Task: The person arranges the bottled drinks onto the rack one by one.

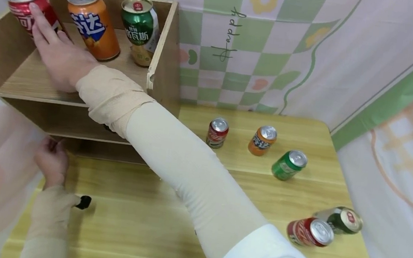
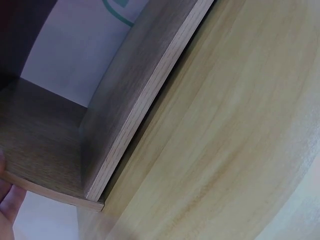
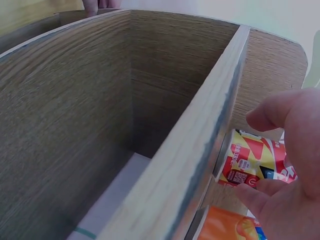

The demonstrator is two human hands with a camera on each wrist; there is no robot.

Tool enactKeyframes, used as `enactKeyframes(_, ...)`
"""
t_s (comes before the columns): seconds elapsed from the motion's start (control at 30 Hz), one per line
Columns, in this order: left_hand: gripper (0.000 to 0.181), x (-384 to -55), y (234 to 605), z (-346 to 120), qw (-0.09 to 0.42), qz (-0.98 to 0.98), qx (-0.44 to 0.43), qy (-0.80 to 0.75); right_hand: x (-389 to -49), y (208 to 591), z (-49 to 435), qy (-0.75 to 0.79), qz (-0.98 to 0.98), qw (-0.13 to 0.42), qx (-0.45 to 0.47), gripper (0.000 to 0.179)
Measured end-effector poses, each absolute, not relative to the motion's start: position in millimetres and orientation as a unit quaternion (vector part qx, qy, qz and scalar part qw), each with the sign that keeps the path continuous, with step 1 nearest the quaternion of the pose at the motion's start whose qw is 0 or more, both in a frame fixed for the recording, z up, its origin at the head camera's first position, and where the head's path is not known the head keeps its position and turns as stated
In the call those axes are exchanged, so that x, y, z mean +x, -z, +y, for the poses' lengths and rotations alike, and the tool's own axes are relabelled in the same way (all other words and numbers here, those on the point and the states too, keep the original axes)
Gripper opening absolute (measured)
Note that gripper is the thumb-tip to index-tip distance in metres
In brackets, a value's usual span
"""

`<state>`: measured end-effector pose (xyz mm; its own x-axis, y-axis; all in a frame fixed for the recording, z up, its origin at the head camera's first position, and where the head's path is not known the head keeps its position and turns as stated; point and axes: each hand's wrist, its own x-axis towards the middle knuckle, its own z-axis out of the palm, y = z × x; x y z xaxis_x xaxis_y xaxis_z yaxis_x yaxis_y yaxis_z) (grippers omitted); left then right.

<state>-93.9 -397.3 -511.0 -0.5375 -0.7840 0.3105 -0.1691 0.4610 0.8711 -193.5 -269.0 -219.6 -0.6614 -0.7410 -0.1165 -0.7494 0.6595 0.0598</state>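
Observation:
A wooden shelf unit (image 1: 165, 55) has three cans on its top board. My right hand (image 1: 55, 48) reaches over that board, its extended fingers touching a red cola can (image 1: 22, 1) at the left end. In the right wrist view, the thumb and fingers are spread on either side of this can's red and yellow label (image 3: 245, 157). To its right stand an orange soda can (image 1: 99, 36) and a green and gold can (image 1: 141, 30). Lower down, my left hand (image 1: 52, 159) grips the front edge of the unit's left side panel (image 2: 50, 192) between thumb and fingers.
On the wooden table (image 1: 122, 213), right of the unit, stand a small red can (image 1: 217, 134), a small orange can (image 1: 260, 142) and a small green can (image 1: 287, 167). Nearer, a red cola can (image 1: 304, 232) overlaps a dark green can (image 1: 338, 220). Patterned cloth (image 1: 245, 65) hangs behind.

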Motion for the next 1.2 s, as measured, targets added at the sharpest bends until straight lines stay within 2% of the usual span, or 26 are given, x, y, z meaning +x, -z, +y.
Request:
enactKeyframes(0.17, 0.014, -94.4, 511.7, -396.1, 0.375, -0.772, 0.305, 0.413, -189.6, 214.2, -260.9, -0.060, 0.906, 0.046, -0.417, 0.073)
enactKeyframes(0.37, 0.016, -92.5, 510.1, -395.5, 0.380, -0.776, 0.306, 0.400, -173.1, 192.4, -239.8, -0.072, 0.878, 0.048, -0.471, 0.067)
enactKeyframes(0.47, 0.017, -92.2, 507.7, -395.7, 0.379, -0.776, 0.306, 0.400, -167.6, 174.6, -223.0, -0.053, 0.862, 0.068, -0.500, 0.055)
enactKeyframes(0.57, 0.015, -91.9, 504.7, -395.9, 0.376, -0.778, 0.305, 0.401, -171.7, 165.1, -210.7, -0.016, 0.845, 0.075, -0.529, 0.034)
enactKeyframes(0.7, 0.013, -92.1, 501.3, -396.4, 0.376, -0.774, 0.309, 0.405, -205.5, 178.0, -214.8, 0.028, 0.818, 0.051, -0.573, 0.019)
enactKeyframes(0.8, 0.013, -92.9, 500.7, -397.3, 0.374, -0.774, 0.307, 0.409, -234.3, 190.3, -209.1, 0.046, 0.800, 0.040, -0.597, 0.026)
enactKeyframes(0.97, 0.013, -91.0, 503.7, -397.0, 0.367, -0.769, 0.315, 0.419, -251.1, 198.9, -149.6, 0.050, 0.783, 0.027, -0.619, 0.038)
enactKeyframes(1.1, 0.017, -85.5, 507.7, -396.0, 0.357, -0.776, 0.318, 0.412, -292.2, 244.7, -103.2, 0.080, 0.769, 0.028, -0.633, 0.051)
enactKeyframes(1.17, 0.020, -83.8, 508.7, -395.3, 0.350, -0.781, 0.316, 0.409, -310.7, 270.3, -73.5, 0.087, 0.758, 0.007, -0.647, 0.058)
enactKeyframes(1.2, 0.022, -83.6, 508.7, -394.9, 0.347, -0.782, 0.316, 0.410, -309.4, 274.7, -54.3, 0.088, 0.755, -0.007, -0.650, 0.059)
